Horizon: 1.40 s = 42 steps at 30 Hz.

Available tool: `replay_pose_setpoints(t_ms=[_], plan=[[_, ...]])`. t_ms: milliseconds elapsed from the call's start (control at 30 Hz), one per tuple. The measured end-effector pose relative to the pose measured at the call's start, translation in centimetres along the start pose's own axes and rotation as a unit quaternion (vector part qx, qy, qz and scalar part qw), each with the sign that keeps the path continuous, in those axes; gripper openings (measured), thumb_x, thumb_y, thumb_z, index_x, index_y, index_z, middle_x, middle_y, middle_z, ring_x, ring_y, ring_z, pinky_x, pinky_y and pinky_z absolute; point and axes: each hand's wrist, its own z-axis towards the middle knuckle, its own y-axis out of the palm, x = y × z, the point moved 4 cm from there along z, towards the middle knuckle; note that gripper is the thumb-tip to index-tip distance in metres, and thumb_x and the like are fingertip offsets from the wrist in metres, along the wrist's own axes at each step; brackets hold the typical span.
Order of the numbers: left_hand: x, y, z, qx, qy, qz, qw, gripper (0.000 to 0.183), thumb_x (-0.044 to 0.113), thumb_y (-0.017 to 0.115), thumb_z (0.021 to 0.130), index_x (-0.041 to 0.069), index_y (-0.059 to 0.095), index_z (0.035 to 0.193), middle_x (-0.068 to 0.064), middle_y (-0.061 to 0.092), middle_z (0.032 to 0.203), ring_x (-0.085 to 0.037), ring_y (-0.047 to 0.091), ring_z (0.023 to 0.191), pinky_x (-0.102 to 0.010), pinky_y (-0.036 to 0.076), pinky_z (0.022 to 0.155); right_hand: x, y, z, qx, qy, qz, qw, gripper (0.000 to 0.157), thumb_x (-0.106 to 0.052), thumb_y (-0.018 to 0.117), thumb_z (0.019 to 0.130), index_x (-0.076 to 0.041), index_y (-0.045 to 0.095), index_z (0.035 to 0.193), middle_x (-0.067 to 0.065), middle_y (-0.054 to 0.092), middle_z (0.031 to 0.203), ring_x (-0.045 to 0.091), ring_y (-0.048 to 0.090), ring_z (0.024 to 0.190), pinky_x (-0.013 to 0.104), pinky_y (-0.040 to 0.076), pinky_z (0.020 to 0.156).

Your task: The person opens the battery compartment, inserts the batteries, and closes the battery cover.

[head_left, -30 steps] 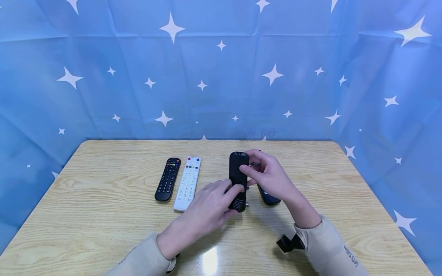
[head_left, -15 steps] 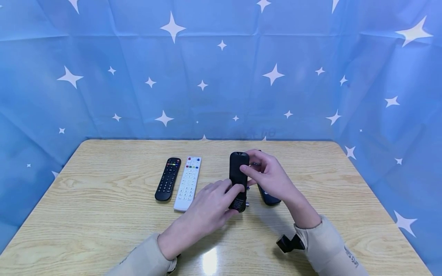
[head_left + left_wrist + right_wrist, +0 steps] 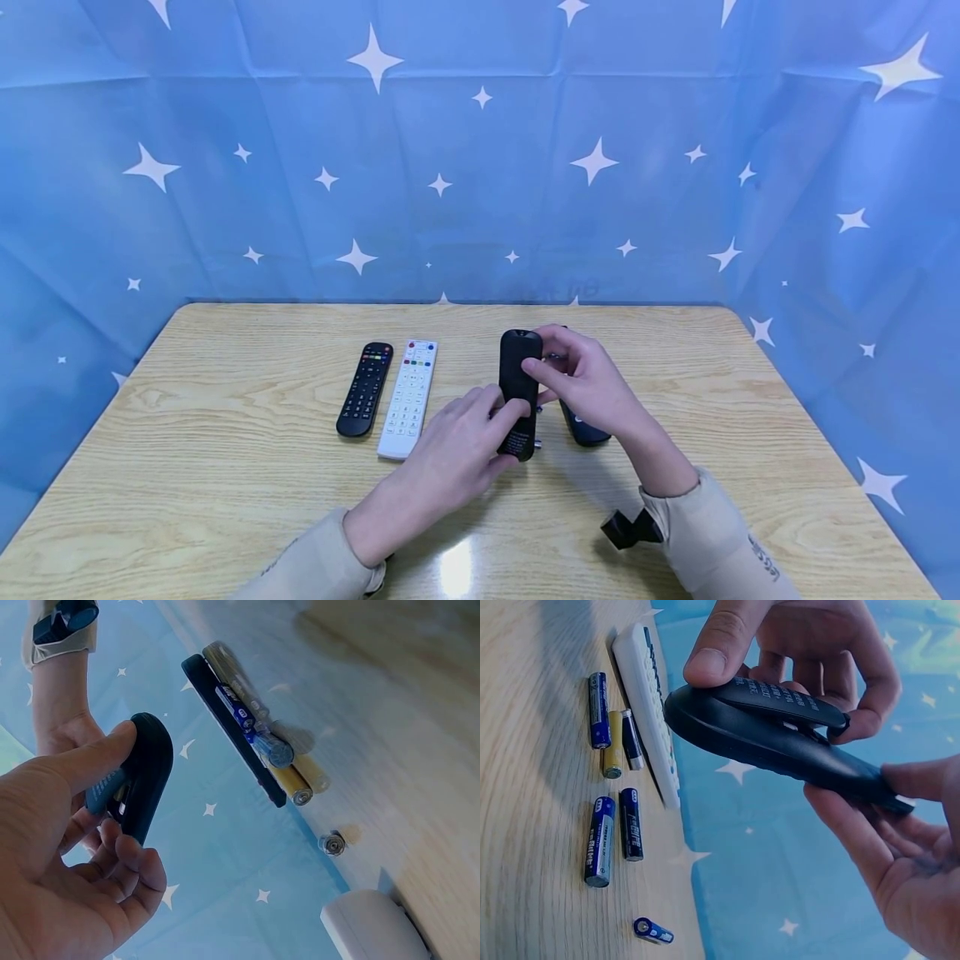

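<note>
A black remote control (image 3: 517, 367) is held back side up above the table between both hands. My right hand (image 3: 588, 383) grips its far end, the thumb lying on the back. At the near end my left hand (image 3: 457, 450) holds the remote, thumb (image 3: 709, 664) on its end. In the right wrist view, the battery cover (image 3: 787, 705) stands tilted up from the back, with left fingers at its raised edge. A gap under the cover also shows in the left wrist view; what lies inside cannot be made out.
A black remote (image 3: 364, 390) and a white remote (image 3: 407, 400) lie on the left of the wooden table (image 3: 225, 483). Another dark remote (image 3: 585, 429) lies partly behind my right hand. Several loose batteries, one blue (image 3: 598, 712) and one yellow (image 3: 613, 746), lie below the held remote.
</note>
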Motion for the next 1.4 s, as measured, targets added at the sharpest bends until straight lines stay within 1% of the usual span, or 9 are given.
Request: replay_pose_setpoints(t_ms=[100, 300, 567, 633, 867, 967, 1133, 1400], plan=[[0.00, -0.04, 0.03, -0.005, -0.005, -0.001, 1.0000, 0.061, 0.025, 0.085, 0.073, 0.017, 0.051, 0.123, -0.001, 0.053, 0.104, -0.016, 0.056, 0.091, -0.032, 0.049, 0.073, -0.02, -0.02, -0.01, 0.000, 0.000, 0.002, 1.000, 0.030, -0.012, 0.063, 0.094, -0.005, 0.054, 0.122, 0.019, 0.063, 0.104, 0.031, 0.066, 0.084, 0.046, 0.056, 0.062], [0.09, -0.14, 0.04, -0.009, -0.010, 0.004, 0.9999, 0.061, 0.025, 0.085, 0.074, 0.016, 0.052, 0.124, -0.001, 0.053, 0.104, -0.016, 0.056, 0.090, -0.032, 0.049, 0.073, 0.07, -0.03, -0.03, 0.000, 0.002, 0.006, 1.000, 0.030, -0.011, 0.063, 0.094, -0.003, 0.055, 0.122, 0.020, 0.062, 0.105, 0.031, 0.067, 0.085, 0.051, 0.055, 0.063], [0.14, -0.08, -0.07, -0.014, -0.011, 0.001, 0.9998, 0.061, 0.029, 0.082, 0.076, 0.019, 0.050, 0.127, 0.000, 0.051, 0.102, -0.015, 0.053, 0.086, -0.033, 0.048, 0.071, 0.06, -0.05, -0.03, 0.003, 0.001, 0.002, 1.000, 0.031, -0.012, 0.063, 0.094, -0.005, 0.055, 0.123, 0.018, 0.063, 0.105, 0.032, 0.066, 0.084, 0.045, 0.057, 0.062], [0.15, -0.13, -0.05, -0.013, -0.009, -0.003, 0.9999, 0.060, 0.029, 0.082, 0.077, 0.020, 0.051, 0.127, 0.000, 0.051, 0.103, -0.015, 0.053, 0.086, -0.032, 0.048, 0.071, 0.10, -0.04, -0.01, 0.003, 0.000, 0.003, 1.000, 0.031, -0.012, 0.063, 0.094, -0.005, 0.055, 0.123, 0.018, 0.063, 0.105, 0.031, 0.066, 0.083, 0.045, 0.057, 0.062], [0.12, -0.17, 0.00, -0.002, 0.001, -0.008, 1.0000, 0.054, 0.025, 0.082, 0.077, 0.019, 0.053, 0.122, 0.001, 0.051, 0.103, -0.013, 0.053, 0.089, -0.030, 0.049, 0.073, 0.10, 0.02, 0.00, -0.001, -0.001, 0.007, 1.000, 0.030, -0.012, 0.063, 0.094, -0.004, 0.055, 0.122, 0.018, 0.063, 0.103, 0.032, 0.067, 0.082, 0.052, 0.055, 0.063], [0.14, -0.26, 0.02, 0.006, 0.004, -0.013, 0.9999, 0.049, 0.026, 0.081, 0.079, 0.019, 0.054, 0.120, 0.001, 0.051, 0.102, -0.012, 0.052, 0.088, -0.029, 0.049, 0.071, 0.12, 0.08, 0.02, -0.005, -0.002, 0.004, 1.000, 0.030, -0.011, 0.063, 0.094, -0.003, 0.055, 0.122, 0.019, 0.063, 0.102, 0.032, 0.066, 0.080, 0.051, 0.055, 0.062], [0.11, -0.41, 0.08, 0.010, -0.005, -0.025, 0.9996, 0.042, 0.027, 0.078, 0.082, 0.019, 0.057, 0.117, 0.001, 0.052, 0.100, -0.012, 0.054, 0.086, -0.030, 0.050, 0.069, 0.13, 0.12, 0.04, -0.006, -0.002, 0.003, 1.000, 0.030, -0.012, 0.062, 0.094, -0.003, 0.054, 0.122, 0.019, 0.063, 0.102, 0.033, 0.066, 0.079, 0.050, 0.056, 0.062], [0.01, -0.36, 0.02, 0.004, -0.018, -0.031, 0.9994, 0.040, 0.027, 0.078, 0.082, 0.018, 0.056, 0.114, 0.001, 0.054, 0.100, -0.012, 0.056, 0.086, -0.030, 0.051, 0.068, 0.22, 0.11, 0.02, -0.003, 0.004, 0.002, 1.000, 0.033, -0.012, 0.063, 0.094, -0.004, 0.053, 0.124, 0.019, 0.063, 0.103, 0.033, 0.066, 0.080, 0.053, 0.055, 0.063]])
